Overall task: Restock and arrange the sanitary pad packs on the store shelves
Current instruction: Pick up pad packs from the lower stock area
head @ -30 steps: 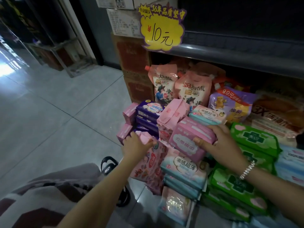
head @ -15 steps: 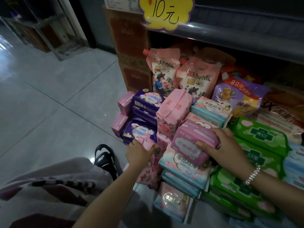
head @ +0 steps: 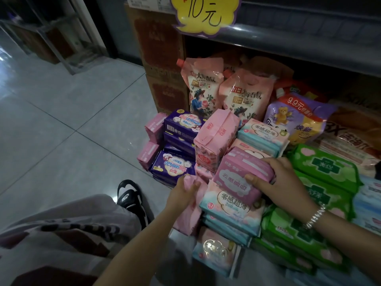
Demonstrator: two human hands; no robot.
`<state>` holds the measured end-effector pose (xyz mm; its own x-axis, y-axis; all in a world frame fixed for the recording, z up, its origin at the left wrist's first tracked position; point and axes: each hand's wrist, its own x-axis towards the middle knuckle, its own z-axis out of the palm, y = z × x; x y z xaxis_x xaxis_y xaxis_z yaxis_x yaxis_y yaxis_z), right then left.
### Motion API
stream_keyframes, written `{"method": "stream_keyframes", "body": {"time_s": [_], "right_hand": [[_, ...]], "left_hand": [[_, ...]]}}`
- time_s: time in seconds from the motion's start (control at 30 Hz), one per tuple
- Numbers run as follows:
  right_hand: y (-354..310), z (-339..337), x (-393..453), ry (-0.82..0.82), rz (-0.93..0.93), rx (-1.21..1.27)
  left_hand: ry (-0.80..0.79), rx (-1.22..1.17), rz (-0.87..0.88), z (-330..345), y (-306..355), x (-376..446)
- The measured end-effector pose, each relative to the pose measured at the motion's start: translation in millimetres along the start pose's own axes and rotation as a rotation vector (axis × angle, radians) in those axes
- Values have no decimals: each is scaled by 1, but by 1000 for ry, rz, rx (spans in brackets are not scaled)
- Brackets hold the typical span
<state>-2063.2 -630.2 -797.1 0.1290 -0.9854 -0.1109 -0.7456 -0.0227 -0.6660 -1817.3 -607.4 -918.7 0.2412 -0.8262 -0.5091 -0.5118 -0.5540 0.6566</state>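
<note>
Right hand (head: 282, 182) curled round a mauve-pink sanitary pad pack (head: 241, 174), thumb across its printed face, fingers over the far end; pack lying tilted on top of the pastel pink-and-blue pad stack (head: 231, 211) at the front edge of the low display. Left hand (head: 181, 193) closed on the top of a soft pale-pink pack (head: 190, 215) standing just left of that stack, fingers pinching its crumpled upper edge. Silver bracelet (head: 314, 216) on the right wrist.

Behind the held pack, a tall pink paper-wrapped bundle (head: 214, 139) standing upright, with purple pad packs (head: 181, 145) piled beside it toward the left edge and small pink packs (head: 152, 141) at the outer left. Green pad packs (head: 321, 174) stacked to the right of the right hand. Further back under the shelf lip (head: 309, 48), pink refill pouches (head: 222, 91) upright and a purple pouch with a bear (head: 296, 118). Yellow price sign (head: 206, 15) hanging from the shelf. Black-and-white slipper (head: 132, 201) on the tiled floor (head: 61, 131).
</note>
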Motion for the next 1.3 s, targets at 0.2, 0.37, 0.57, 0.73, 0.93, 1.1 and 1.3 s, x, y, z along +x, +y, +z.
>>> {"method": "stream_keyframes", "body": {"time_s": [0.2,0.37,0.57,0.73,0.93,1.1,1.3], "right_hand": [[0,1,0,-2,5,-8],[0,3,0,-4,-9,-5],[2,4,0,-3,-21,12],[5,7,3,-5,-21,3],[7,10,5,-17,-20,-5],[7,11,5,-36,-33,-17],[7,10,-1,-67,-41,-7]], "left_hand": [[99,-38,60,-4,-3,6],[166,-91,48,-8,0,12],[125,-36,30,-16,5,22],[116,-62,-68,-10,8,29],[216,-104,-172,1,14,31],[216,-247,-185,4,17,29],[131,-311,-30,-14,24,13]]}}
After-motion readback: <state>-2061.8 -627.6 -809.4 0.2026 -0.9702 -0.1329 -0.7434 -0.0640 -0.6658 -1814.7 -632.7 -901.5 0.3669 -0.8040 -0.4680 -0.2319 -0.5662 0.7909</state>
